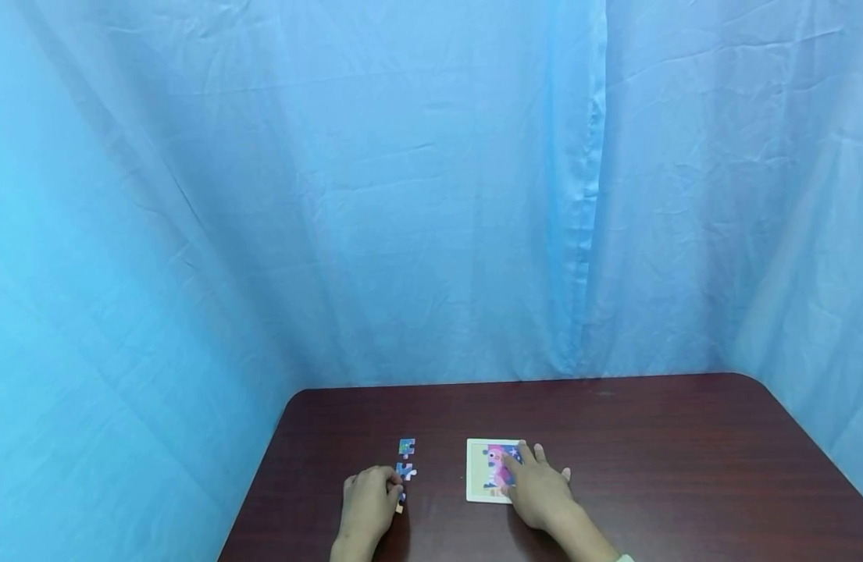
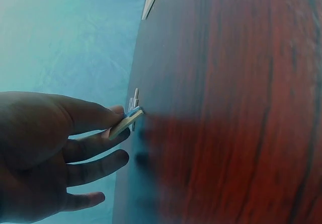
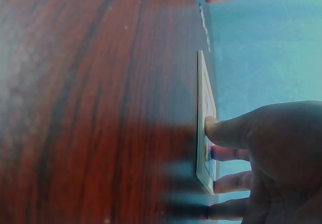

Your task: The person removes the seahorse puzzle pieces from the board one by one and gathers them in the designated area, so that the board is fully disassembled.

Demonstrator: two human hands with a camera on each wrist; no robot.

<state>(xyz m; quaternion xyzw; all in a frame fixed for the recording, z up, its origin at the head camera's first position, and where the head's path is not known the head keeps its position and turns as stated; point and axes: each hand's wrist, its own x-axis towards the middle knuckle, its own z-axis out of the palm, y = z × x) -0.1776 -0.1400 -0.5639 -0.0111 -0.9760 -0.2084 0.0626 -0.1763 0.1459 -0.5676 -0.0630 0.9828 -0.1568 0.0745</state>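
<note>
In the head view my left hand [image 1: 368, 499] is at the left of the table, pinching a jigsaw piece [image 2: 127, 123] between thumb and index finger. The other fingers extend loosely below it in the left wrist view. Just beyond that hand lie loose jigsaw pieces, one blue-green [image 1: 406, 446] and one blue and white [image 1: 404, 471]. My right hand [image 1: 543, 492] rests on a white-rimmed jigsaw tray [image 1: 476, 474], fingers spread over its right side. Inside the tray a pink figure on dark blue is partly assembled; the left strip shows bare pale board. My fingers hide its right part.
The dark red-brown wooden table [image 1: 649, 453] has rounded far corners. Blue curtains [image 1: 431, 195] hang behind it and along both sides. The tray sits to the right of the loose pieces with a gap between.
</note>
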